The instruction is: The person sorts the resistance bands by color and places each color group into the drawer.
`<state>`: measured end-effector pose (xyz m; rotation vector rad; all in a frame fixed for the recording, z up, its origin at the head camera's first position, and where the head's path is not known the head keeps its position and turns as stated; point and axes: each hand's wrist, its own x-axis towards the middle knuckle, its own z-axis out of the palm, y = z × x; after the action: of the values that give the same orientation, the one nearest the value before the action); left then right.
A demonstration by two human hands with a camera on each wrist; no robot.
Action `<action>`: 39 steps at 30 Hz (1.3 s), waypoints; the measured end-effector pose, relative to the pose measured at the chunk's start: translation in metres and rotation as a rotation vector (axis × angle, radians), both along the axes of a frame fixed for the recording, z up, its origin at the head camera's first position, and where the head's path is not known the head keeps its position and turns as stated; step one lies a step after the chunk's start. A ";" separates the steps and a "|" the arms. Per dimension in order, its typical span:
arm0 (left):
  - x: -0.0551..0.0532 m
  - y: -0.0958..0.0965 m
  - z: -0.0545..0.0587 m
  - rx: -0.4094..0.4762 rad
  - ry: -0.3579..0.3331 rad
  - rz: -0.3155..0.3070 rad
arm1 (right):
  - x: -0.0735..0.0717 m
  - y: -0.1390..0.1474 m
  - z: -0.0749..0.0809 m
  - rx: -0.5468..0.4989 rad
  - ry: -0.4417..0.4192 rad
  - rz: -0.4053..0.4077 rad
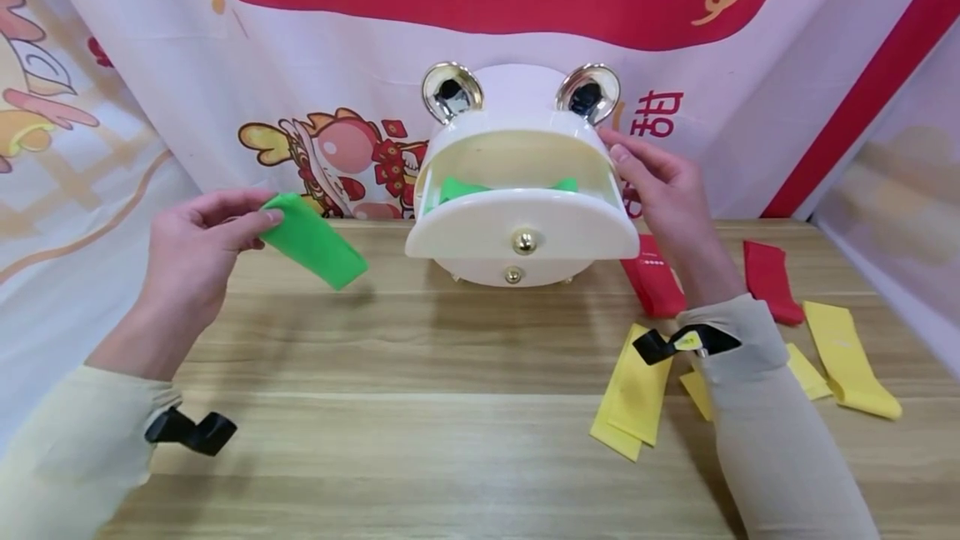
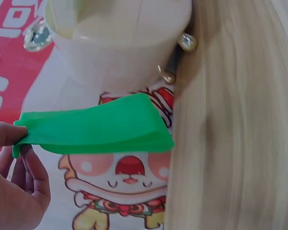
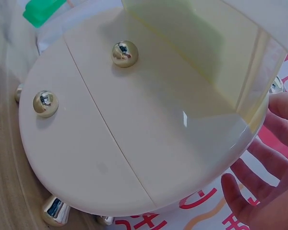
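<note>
My left hand (image 1: 198,261) pinches one end of a green resistance band (image 1: 315,244), thumb on top. The band hangs out flat toward the right, above the table. A white drawer box (image 1: 513,119) with gold-rimmed eyes stands at the back. Its upper drawer (image 1: 480,227) is pulled out, and green pieces (image 1: 461,188) show over the drawer's front. Beside the box's right side is my right hand (image 1: 663,190). In the right wrist view, the fingers (image 3: 266,160) of that hand are loosely bent at the box's edge and grip nothing.
Red bands (image 1: 772,282) and yellow bands (image 1: 855,361) lie on the wooden table (image 1: 420,432) at the right, some partly hidden by my right arm. A lower drawer knob (image 1: 513,274) sits under the pulled-out drawer. Behind the box hangs a printed cloth (image 1: 337,57).
</note>
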<state>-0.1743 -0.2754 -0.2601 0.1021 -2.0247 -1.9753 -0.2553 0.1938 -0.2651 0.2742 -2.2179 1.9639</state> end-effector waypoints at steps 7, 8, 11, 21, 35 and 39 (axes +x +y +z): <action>0.009 0.020 0.016 0.073 0.088 -0.017 | 0.000 -0.001 0.000 0.013 0.004 0.010; 0.010 0.023 0.018 0.081 0.101 -0.017 | -0.001 -0.001 0.000 0.013 0.006 0.011; 0.012 0.034 0.028 0.105 0.135 -0.019 | -0.001 -0.001 0.000 0.019 0.014 0.010; 0.018 0.073 0.059 0.199 0.229 -0.020 | -0.002 -0.002 -0.001 0.033 0.027 0.003; 0.018 0.111 0.095 0.235 0.287 -0.064 | -0.002 -0.004 0.000 0.068 0.020 -0.010; 0.018 0.122 0.105 0.242 0.299 -0.083 | -0.001 -0.003 -0.001 0.053 0.012 -0.008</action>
<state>-0.1566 -0.1538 -0.1550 -0.2154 -1.6244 -2.1317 -0.2565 0.1906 -0.2658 0.2833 -2.2627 1.8962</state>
